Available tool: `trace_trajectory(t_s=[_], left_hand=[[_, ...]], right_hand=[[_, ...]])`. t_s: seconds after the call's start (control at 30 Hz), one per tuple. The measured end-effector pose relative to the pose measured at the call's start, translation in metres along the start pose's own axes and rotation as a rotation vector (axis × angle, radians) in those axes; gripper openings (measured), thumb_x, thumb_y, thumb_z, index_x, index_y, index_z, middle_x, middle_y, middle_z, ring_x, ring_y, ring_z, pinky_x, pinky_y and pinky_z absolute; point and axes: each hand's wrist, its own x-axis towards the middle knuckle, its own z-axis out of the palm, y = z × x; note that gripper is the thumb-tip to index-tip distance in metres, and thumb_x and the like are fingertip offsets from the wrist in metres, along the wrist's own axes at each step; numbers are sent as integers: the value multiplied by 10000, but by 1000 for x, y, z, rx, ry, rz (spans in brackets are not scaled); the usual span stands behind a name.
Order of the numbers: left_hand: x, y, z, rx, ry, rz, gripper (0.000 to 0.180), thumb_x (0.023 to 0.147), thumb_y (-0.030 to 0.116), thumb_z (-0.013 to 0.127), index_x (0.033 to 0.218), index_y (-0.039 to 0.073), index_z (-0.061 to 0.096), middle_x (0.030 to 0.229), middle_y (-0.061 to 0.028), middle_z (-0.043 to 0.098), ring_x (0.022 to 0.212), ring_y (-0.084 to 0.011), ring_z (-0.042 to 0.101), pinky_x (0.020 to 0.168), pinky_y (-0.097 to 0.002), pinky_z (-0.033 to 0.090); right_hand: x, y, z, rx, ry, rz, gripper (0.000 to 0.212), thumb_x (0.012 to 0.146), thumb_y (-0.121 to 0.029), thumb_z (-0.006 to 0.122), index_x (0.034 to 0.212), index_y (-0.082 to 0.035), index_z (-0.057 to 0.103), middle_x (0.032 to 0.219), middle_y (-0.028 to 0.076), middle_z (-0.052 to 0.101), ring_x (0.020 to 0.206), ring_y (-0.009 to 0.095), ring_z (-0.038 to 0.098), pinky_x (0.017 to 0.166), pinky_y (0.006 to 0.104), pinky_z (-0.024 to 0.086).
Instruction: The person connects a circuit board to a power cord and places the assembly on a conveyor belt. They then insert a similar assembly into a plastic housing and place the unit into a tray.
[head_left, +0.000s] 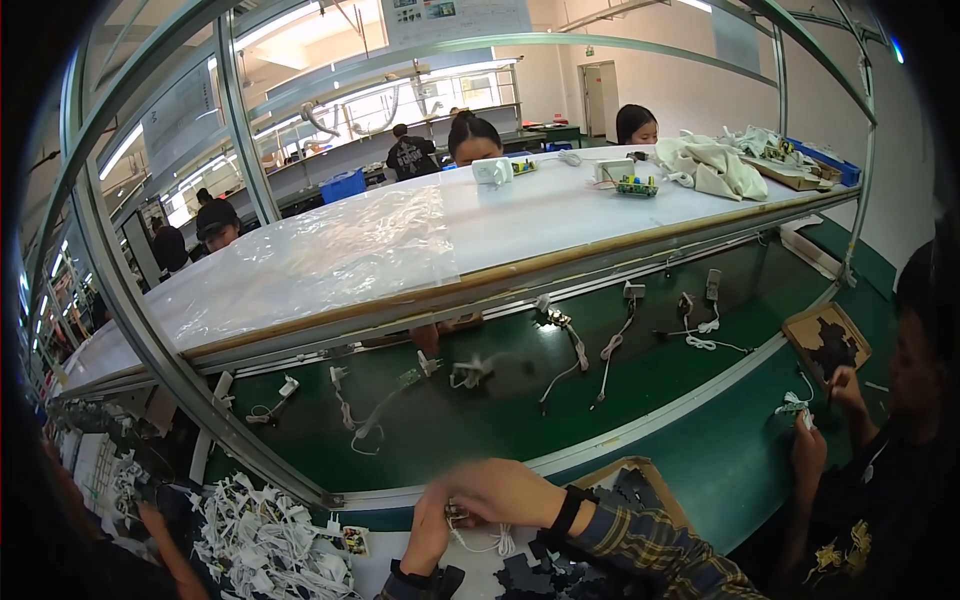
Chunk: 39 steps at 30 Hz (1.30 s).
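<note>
My left hand [428, 532] and my right hand [496, 488] meet low in the middle, fingers closed around a small part mostly hidden between them. A white cable [480, 547] trails from the part toward the tabletop. Motion slightly blurs the right hand, and which fingers grip the part is hard to see. Below and right of the hands lie loose black cut sheets [535, 577]. More of them fill a cardboard box [655, 478] beside my right forearm. To the left is a heap of white plugs and cables [265, 540], with a small circuit board [355, 540] at its edge.
Beyond my hands, a green conveyor belt [480, 430] carries several small boards and adapters with white cables. A metal-framed shelf [560, 225] spans above it, holding plastic film [330, 250] and cloth [705, 168]. Co-workers sit close on both sides; the right one holds a cabled board [795, 403].
</note>
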Motion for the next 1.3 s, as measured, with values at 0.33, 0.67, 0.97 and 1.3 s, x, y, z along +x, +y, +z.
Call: trace_trajectory(t_s=[0.33,0.67,0.97,1.3], left_hand=[[3,-7,-3,-110,63,92,487,1095,422,402,1393,41,463,1248,-79,573,1089,-151,582,950,-309,481],[1,-3,-3,121,133,285,487,1105,401,370,1429,38,399,1262,-91,537,1163,-167,514,1018,-307,401],[-4,0,2,246,56,332,449,1094,277,387,1472,49,306,1315,-117,475,1178,-174,499,1044,-323,390],[-3,-1,4,167,26,348,411,1061,204,476,1422,42,363,1204,-84,533,1090,-153,540,993,-294,429]], right_hand=[[0,8,20,72,289,91,356,866,-204,744,1155,-44,612,1029,121,650,968,325,646,824,393,532],[1,4,40,307,334,278,360,849,-177,811,1115,-2,642,977,90,708,841,160,694,775,287,554],[3,0,43,349,369,361,411,834,-203,799,1150,6,638,1041,135,720,927,218,734,839,328,569],[1,7,43,421,343,376,493,820,-220,816,1207,0,603,1113,132,691,1006,192,690,871,321,558]])
